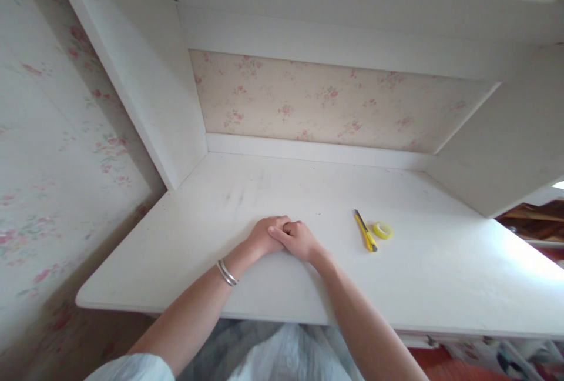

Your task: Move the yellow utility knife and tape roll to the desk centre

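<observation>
My left hand (264, 235) and my right hand (304, 241) are clasped together on the white desk (282, 296), near its front edge. Their fingers are folded closed against each other, and some of them are hidden from sight. Nothing shows between the two palms. A silver bangle (227, 273) circles my left wrist. To the right of my right hand, and apart from it, lies a yellow utility knife (365, 231) with its dark end pointing away from me. Just beside the knife is a roll of clear yellowish tape (382, 230) lying flat.
White side panels (145, 75) rise at the left and right of the desk. A shelf (335, 4) overhangs it, with plastic-wrapped items at the upper right. Behind, floral wallpaper (317, 99) shows above a low white back strip (308, 149).
</observation>
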`<state>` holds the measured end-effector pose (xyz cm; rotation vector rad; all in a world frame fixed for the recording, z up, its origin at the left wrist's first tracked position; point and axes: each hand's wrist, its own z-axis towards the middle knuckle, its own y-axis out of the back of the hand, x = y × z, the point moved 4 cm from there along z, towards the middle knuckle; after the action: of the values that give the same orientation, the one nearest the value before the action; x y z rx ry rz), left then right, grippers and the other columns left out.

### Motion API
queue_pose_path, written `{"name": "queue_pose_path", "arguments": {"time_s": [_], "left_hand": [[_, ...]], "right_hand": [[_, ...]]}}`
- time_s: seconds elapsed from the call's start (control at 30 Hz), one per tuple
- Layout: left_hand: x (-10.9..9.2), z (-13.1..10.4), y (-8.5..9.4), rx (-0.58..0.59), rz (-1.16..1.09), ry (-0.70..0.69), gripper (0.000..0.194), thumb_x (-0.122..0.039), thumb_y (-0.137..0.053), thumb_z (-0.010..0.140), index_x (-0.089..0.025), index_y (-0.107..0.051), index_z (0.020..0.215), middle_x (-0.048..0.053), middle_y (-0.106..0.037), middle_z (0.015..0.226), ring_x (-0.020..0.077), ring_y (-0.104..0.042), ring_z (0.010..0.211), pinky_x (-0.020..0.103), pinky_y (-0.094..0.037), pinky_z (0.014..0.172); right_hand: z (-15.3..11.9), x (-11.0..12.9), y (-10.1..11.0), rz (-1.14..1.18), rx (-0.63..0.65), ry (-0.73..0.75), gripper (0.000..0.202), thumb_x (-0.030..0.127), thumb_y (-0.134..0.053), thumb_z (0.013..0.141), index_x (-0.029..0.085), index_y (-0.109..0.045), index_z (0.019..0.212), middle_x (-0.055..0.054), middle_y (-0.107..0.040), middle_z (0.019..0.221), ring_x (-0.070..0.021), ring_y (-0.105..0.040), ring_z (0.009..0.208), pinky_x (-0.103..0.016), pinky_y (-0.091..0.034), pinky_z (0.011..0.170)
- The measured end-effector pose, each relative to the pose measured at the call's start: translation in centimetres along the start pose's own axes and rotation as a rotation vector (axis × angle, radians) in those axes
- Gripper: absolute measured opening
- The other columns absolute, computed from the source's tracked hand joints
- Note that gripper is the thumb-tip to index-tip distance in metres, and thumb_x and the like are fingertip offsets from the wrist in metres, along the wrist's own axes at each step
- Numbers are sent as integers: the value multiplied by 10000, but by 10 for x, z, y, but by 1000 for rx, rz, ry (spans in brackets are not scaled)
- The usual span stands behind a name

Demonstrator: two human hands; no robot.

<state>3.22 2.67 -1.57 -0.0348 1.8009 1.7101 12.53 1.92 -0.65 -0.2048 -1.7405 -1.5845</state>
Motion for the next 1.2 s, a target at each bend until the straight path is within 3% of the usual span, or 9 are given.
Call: {"name": "queue_pose_path", "arguments": {"time_s": [0.87,0.97,1.1,1.2], "left_hand": [[-2,-1,1,22,-8,27,174,-306,-470,784,-220,-577,891,16,-660,883,172,-602,812,239,-427,678],[-1,-1,0,19,-10,17,191,-319,-477,788,-224,-578,920,15,-659,903,172,-600,824,238,-426,684],[-11,0,1,-10,5,39,245,-351,-435,825,-224,-559,993,29,-659,923,192,-609,849,266,-434,698],[-40,4,-2,13,9,-2,306,-392,-399,850,-227,-533,1070,38,-660,913,202,-616,834,291,-446,693]], "right_hand": [[-1,1,-1,-8,0,-15,660,699,-287,786,160,-546,507,-9,-481,495,-94,-391,489,-237,-234,476],[-4,1,2,30,63,-30,639,681,-305,794,151,-555,539,-1,-487,513,-90,-406,502,-227,-257,480],[-13,-1,33,124,118,116,493,546,-341,856,164,-615,707,-12,-589,688,-106,-502,631,-217,-359,565],[-18,-26,82,147,-97,140,382,478,-396,852,184,-631,784,-49,-625,855,-140,-552,797,-234,-416,665]]}}
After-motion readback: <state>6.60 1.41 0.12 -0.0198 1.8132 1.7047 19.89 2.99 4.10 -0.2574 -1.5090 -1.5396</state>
